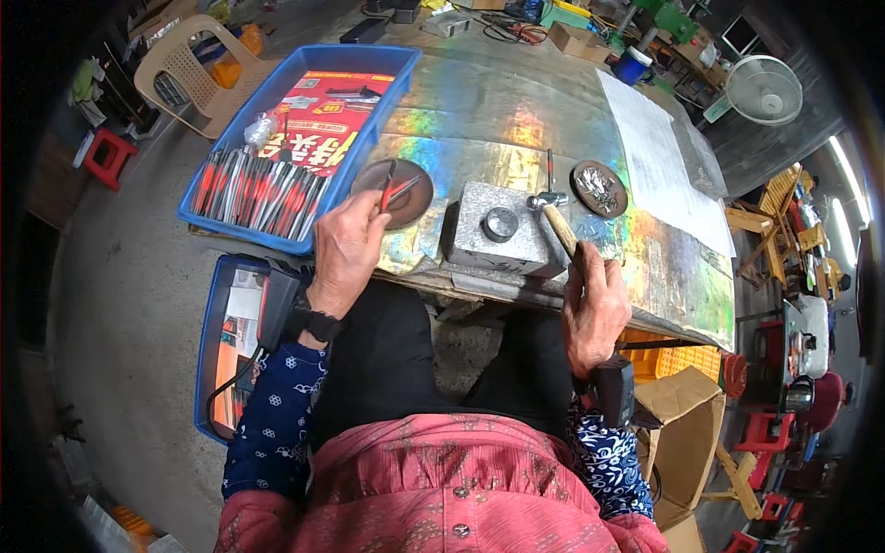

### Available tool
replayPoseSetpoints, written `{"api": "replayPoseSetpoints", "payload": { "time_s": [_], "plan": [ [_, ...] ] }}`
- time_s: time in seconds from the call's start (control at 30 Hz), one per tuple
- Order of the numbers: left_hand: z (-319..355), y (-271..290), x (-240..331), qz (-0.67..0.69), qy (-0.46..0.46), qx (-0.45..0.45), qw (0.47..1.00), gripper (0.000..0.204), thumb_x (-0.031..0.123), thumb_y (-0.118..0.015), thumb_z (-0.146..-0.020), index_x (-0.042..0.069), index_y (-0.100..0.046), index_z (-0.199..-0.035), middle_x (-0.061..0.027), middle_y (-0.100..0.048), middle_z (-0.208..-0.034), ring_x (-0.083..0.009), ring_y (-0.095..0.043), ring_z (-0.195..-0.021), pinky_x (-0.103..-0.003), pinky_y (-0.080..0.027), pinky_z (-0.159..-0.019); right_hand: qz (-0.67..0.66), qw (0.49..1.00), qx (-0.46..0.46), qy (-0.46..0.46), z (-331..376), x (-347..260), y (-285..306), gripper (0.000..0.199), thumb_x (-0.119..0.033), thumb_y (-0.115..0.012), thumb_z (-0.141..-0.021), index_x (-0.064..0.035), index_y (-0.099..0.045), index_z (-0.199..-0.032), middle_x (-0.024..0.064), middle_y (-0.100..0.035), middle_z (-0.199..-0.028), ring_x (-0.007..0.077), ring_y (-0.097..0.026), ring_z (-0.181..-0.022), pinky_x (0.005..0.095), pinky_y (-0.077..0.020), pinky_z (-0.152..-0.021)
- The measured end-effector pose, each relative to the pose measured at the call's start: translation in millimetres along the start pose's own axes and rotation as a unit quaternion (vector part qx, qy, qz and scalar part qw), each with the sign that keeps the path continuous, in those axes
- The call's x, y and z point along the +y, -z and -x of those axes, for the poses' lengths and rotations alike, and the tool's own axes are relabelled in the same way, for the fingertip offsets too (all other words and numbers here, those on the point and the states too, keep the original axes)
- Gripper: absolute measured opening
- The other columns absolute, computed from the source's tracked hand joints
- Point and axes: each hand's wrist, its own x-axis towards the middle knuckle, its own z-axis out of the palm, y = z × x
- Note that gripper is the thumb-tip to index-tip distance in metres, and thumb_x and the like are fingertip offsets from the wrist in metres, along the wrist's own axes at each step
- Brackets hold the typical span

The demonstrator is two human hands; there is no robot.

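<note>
My left hand (348, 247) is closed around a slim red-and-dark pointed tool (388, 189), held over the near left part of a round brown dish (417, 205). Its exact kind is too small to tell. In my right hand (597, 309) is a hammer (559, 228), gripped by its wooden handle, the metal head hanging over the right side of a grey metal block (479, 247). A small dark round piece (501, 224) rests on top of the block. Right of the hammer head, a second brown dish (599, 208) holds small shiny metal pieces.
A blue tray (367, 147) on the left holds many red, black and silver slim tools and a red printed sheet. Below it sits another blue bin (206, 369). White paper (659, 138) covers the table's right side. An open cardboard box (682, 442) stands at lower right.
</note>
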Motion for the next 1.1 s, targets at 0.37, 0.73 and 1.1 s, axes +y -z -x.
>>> {"api": "replayPoseSetpoints", "payload": {
  "time_s": [0.37,0.73,1.1],
  "plan": [
    [-8,-25,-29,-0.276,-0.143,-0.043,0.949,0.008,-0.001,-0.055,-0.079,0.002,-0.059,-0.085,-0.0141,-0.058,-0.08,-0.034,-0.063,-0.076,-0.044,-0.05,-0.061,-0.039,0.995,-0.086,-0.03,13,-12,-19,0.053,-0.009,-0.064,-0.084,-0.0101,-0.044,-0.133,0.0181,-0.05,-0.1,0.0393,-0.058,-0.085,0.047,-0.0493,-0.067],
    [-11,-22,-22,-0.314,-0.147,0.0,0.938,0.008,0.006,-0.058,-0.08,0.006,-0.062,-0.088,-0.0099,-0.058,-0.081,-0.028,-0.064,-0.073,-0.039,-0.052,-0.058,-0.048,0.995,-0.085,-0.033,14,-13,-19,0.052,-0.013,-0.064,-0.087,-0.0105,-0.043,-0.135,0.0185,-0.053,-0.104,0.0414,-0.06,-0.086,0.0475,-0.0499,-0.068],
    [-20,94,-75,-0.376,0.065,0.135,0.914,0.018,0.01,-0.059,-0.086,0.011,-0.072,-0.098,-0.0136,-0.067,-0.091,-0.033,-0.067,-0.079,-0.045,-0.053,-0.068,-0.059,0.994,-0.093,-0.028,14,-9,-19,0.052,-0.015,-0.063,-0.089,-0.0083,-0.043,-0.136,0.0211,-0.053,-0.106,0.0439,-0.059,-0.089,0.0483,-0.049,-0.071]
  ]
}}
